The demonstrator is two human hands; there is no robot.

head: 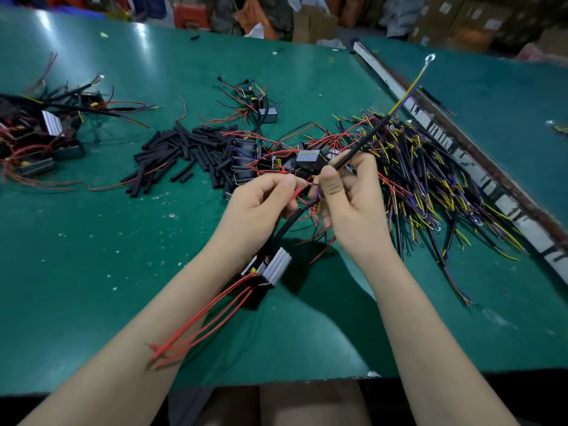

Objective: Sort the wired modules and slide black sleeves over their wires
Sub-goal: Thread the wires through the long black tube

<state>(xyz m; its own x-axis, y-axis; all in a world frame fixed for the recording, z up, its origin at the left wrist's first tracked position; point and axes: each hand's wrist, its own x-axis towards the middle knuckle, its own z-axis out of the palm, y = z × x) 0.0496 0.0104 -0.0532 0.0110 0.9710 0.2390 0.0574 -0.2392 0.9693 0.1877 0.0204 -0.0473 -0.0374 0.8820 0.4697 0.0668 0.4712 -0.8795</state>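
Sleeves (184, 155) loose on table (92, 256)

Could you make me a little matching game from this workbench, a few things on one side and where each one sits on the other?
Things:
1. pile of loose black sleeves
2. heap of yellow and purple wires
3. silver module
4. ring-tipped wire

Places:
A. hanging between the forearms
B. right side of the table
C. table centre-left
D. held up by the right hand

Pairs: 1-C, 2-B, 3-A, 4-D
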